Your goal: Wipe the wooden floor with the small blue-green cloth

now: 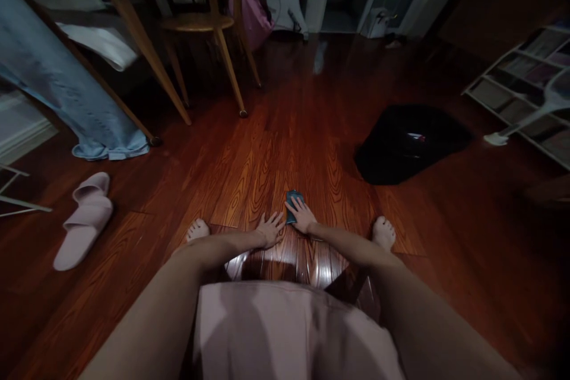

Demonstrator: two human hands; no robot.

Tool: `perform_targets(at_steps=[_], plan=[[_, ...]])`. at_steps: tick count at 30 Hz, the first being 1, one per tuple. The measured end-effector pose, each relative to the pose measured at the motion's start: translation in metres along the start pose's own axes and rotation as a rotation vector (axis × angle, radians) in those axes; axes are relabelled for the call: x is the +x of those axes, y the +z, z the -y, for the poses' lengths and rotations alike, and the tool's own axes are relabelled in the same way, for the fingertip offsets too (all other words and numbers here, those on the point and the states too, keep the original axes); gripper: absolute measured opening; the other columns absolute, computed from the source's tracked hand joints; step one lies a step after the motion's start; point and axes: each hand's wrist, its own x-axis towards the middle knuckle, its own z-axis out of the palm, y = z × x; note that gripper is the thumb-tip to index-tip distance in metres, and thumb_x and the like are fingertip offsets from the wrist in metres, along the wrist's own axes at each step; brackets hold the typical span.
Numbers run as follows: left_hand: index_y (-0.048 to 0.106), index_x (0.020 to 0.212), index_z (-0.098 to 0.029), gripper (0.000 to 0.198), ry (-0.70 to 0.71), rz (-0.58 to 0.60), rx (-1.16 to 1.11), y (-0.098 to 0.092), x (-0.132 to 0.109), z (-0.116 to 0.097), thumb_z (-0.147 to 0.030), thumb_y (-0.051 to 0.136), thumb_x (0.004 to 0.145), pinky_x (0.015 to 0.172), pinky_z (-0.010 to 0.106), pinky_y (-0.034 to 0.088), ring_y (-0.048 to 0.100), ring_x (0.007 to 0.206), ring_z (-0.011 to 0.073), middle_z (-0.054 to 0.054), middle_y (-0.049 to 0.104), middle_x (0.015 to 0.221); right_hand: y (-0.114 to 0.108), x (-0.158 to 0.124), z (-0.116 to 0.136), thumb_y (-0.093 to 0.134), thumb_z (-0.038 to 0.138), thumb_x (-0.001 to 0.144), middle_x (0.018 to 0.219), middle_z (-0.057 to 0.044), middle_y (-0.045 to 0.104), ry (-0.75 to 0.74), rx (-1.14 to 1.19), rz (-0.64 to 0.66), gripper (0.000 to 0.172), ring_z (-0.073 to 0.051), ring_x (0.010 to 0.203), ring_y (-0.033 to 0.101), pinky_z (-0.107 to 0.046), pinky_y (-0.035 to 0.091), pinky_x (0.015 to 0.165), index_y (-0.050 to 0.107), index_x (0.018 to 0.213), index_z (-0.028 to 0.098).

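I look down at a glossy reddish wooden floor (312, 148) between my bare feet. My right hand (303, 215) lies flat with its fingers spread on a small teal cloth (294, 199), pressing it to the boards. Just left of it, my left hand (269, 229) rests open on the floor, fingers apart, holding nothing. The boards near my hands shine as if wet. My pink garment fills the bottom of the view.
A pink slipper (84, 219) lies at the left. Wooden stool legs (222, 53) and a hanging blue cloth (66, 95) stand at the back left. A black bag (407, 142) lies at the right, with a white shelf rack (529, 83) beyond.
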Motion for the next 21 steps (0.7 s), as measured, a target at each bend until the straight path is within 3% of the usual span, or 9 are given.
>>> perform_targets(at_steps=[3,6,10,15,18,21], plan=[[0.028,0.159,-0.019,0.071,-0.06,-0.073,0.0,0.011,-0.003,-0.011,-0.054,0.04,0.099,0.118,0.069,0.014,0.011,0.154,0.0357,0.015,0.017,0.168,0.011,-0.005,0.015,0.063,0.026,0.084,0.17,-0.008,0.003,0.044,-0.008,-0.107,0.089,-0.032,0.156,0.006,-0.054,0.019,0.123,0.019,0.162,0.028],[0.021,0.161,-0.018,0.071,-0.063,-0.195,0.017,0.024,-0.01,-0.015,-0.054,0.035,0.101,0.12,0.068,0.006,0.007,0.155,0.0334,0.014,0.017,0.168,0.017,-0.008,0.016,0.061,0.024,0.084,0.171,-0.007,0.004,0.036,-0.004,-0.182,0.089,-0.03,0.156,0.005,-0.053,0.016,0.124,0.019,0.162,0.028],[0.012,0.162,-0.022,0.068,-0.034,-0.309,0.038,0.035,-0.018,-0.013,-0.05,0.032,0.103,0.123,0.064,0.0,0.005,0.156,0.0286,0.009,0.018,0.169,0.013,0.004,-0.006,0.06,0.021,0.083,0.171,-0.004,0.008,0.033,0.015,-0.198,0.089,-0.028,0.156,0.007,-0.052,0.016,0.124,0.019,0.162,0.031],[0.012,0.162,-0.023,0.07,-0.016,-0.308,0.043,0.032,-0.018,-0.011,-0.053,0.032,0.103,0.123,0.062,0.001,0.005,0.156,0.0282,0.008,0.018,0.169,0.014,0.017,-0.033,0.052,0.022,0.086,0.171,-0.006,0.008,0.291,0.115,-0.35,0.085,-0.032,0.156,0.007,-0.058,0.018,0.122,0.015,0.162,0.027],[0.017,0.162,-0.02,0.068,0.02,-0.308,0.031,0.029,-0.019,-0.009,-0.055,0.03,0.104,0.124,0.06,0.002,0.006,0.156,0.0268,0.01,0.018,0.168,0.027,0.007,-0.016,0.05,0.023,0.087,0.171,-0.005,0.003,0.287,0.122,-0.4,0.087,-0.033,0.156,0.003,-0.06,0.017,0.122,0.009,0.163,0.027],[0.027,0.159,-0.021,0.064,0.041,-0.318,0.028,0.027,-0.021,-0.007,-0.053,0.03,0.104,0.124,0.058,0.001,0.009,0.156,0.0261,0.01,0.019,0.168,0.038,-0.003,0.014,0.051,0.023,0.086,0.171,-0.003,0.001,0.108,0.061,-0.325,0.088,-0.029,0.157,0.001,-0.056,0.016,0.124,0.009,0.163,0.028]])
